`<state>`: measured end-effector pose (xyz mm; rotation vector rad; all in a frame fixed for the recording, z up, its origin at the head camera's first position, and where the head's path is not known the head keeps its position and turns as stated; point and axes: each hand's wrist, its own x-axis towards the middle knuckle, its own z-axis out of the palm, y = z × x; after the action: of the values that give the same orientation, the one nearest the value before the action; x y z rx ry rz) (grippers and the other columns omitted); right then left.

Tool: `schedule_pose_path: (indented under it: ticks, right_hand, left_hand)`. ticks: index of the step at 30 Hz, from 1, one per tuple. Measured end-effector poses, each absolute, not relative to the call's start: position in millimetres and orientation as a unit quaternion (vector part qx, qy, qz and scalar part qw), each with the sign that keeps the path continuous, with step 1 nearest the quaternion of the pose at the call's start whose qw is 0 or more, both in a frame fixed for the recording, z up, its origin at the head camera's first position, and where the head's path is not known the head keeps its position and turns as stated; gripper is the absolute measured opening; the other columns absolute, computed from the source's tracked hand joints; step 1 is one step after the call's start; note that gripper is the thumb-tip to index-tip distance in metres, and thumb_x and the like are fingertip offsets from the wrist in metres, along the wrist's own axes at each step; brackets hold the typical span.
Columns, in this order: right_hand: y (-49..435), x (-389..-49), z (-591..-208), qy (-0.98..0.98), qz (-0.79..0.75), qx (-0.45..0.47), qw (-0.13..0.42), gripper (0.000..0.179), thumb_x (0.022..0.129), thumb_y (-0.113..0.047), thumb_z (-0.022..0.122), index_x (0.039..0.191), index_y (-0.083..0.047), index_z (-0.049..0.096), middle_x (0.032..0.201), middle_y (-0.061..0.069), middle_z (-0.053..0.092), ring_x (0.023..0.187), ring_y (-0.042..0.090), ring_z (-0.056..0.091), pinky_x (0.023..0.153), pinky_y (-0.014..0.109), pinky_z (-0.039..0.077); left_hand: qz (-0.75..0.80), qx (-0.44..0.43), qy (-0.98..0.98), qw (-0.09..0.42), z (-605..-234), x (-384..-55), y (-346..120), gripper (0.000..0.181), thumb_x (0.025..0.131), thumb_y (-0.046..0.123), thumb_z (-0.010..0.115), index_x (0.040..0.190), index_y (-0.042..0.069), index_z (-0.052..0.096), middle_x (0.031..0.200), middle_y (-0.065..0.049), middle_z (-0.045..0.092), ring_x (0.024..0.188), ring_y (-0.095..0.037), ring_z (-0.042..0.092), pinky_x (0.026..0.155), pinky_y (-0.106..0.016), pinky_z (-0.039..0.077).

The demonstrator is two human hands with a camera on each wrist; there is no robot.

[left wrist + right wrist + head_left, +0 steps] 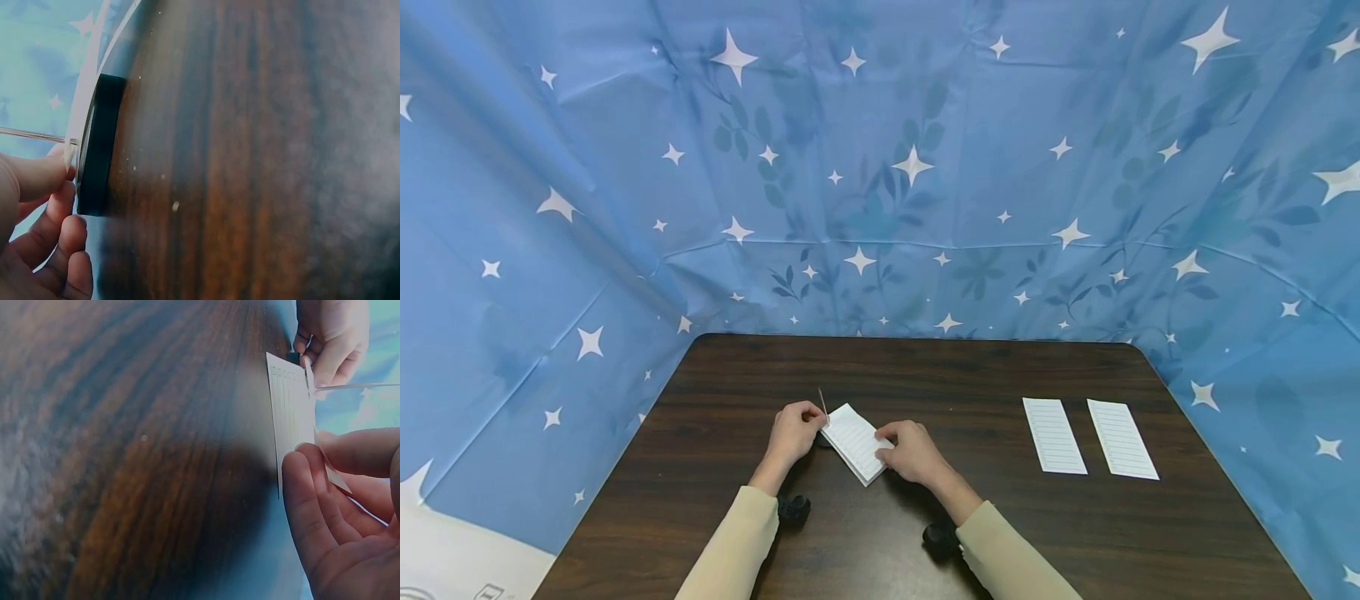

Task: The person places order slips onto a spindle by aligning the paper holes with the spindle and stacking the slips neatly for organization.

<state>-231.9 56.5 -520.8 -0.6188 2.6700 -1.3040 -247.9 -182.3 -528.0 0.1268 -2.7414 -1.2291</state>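
A bill spike stands on the table, its thin metal pin rising from a round black base. Lined white paper slips lie over that base, the pin coming up through their far left corner. Beside the pin, my left hand pinches that corner between thumb and forefinger. My right hand grips the right edge of the slips, thumb on one side and fingers on the other. In the right wrist view a lower slip hangs apart from the upper paper between the fingers.
Two more lined paper slips lie side by side on the right of the dark wooden table. A blue star-patterned curtain hangs behind. Black wrist cameras sit under both forearms, close above the tabletop.
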Motion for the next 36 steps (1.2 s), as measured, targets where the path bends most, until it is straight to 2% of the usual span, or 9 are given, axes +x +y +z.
schedule_pose_path:
  ticks: [7,13,22,29,36]
  right_hand:
    - [53.7,-233.1,-522.2,0.896,-0.388,-0.210,0.040,0.024,0.083,-0.002,0.076,0.106,0.004,0.074,0.100,0.011,0.074,0.086,0.018,0.064,0.078,0.036,0.053]
    - [52.5,-231.4,-520.8,0.904,-0.373,-0.206,0.040,0.024,0.084,-0.001,0.075,0.106,0.005,0.074,0.104,0.014,0.074,0.093,0.023,0.066,0.083,0.042,0.054]
    - [53.2,-230.0,-517.6,0.913,-0.351,-0.205,0.035,0.021,0.085,-0.003,0.075,0.104,0.003,0.074,0.099,0.012,0.073,0.089,0.021,0.065,0.082,0.041,0.054]
    - [55.4,-229.2,-517.6,0.917,-0.345,-0.197,0.046,0.020,0.085,0.000,0.070,0.104,0.003,0.074,0.093,0.009,0.071,0.080,0.016,0.059,0.073,0.035,0.052]
    - [58.3,-229.1,-520.1,0.915,-0.344,-0.209,0.030,0.017,0.082,0.004,0.069,0.099,0.003,0.074,0.086,0.007,0.068,0.075,0.015,0.057,0.069,0.033,0.050]
  left_hand:
    - [-0.417,0.027,-0.906,0.063,-528.6,-246.7,-184.1,0.007,0.091,0.009,0.073,0.084,0.010,0.074,0.078,-0.001,0.063,0.070,-0.017,0.054,0.065,-0.034,0.044]
    - [-0.422,0.018,-0.905,0.045,-529.1,-247.0,-187.4,0.005,0.093,0.010,0.074,0.088,0.010,0.075,0.080,0.000,0.064,0.072,-0.016,0.055,0.068,-0.034,0.046]
    - [-0.408,0.017,-0.911,0.053,-526.1,-247.3,-186.8,0.005,0.092,0.010,0.076,0.087,0.008,0.076,0.080,-0.001,0.065,0.073,-0.017,0.055,0.068,-0.034,0.046]
    - [-0.411,0.025,-0.910,0.050,-525.9,-247.6,-187.0,0.007,0.092,0.012,0.075,0.088,0.007,0.076,0.080,-0.001,0.065,0.073,-0.017,0.056,0.067,-0.034,0.046]
    - [-0.414,0.027,-0.909,0.048,-527.1,-247.6,-187.8,0.005,0.092,0.011,0.075,0.088,0.007,0.076,0.079,-0.001,0.064,0.071,-0.017,0.055,0.066,-0.034,0.045]
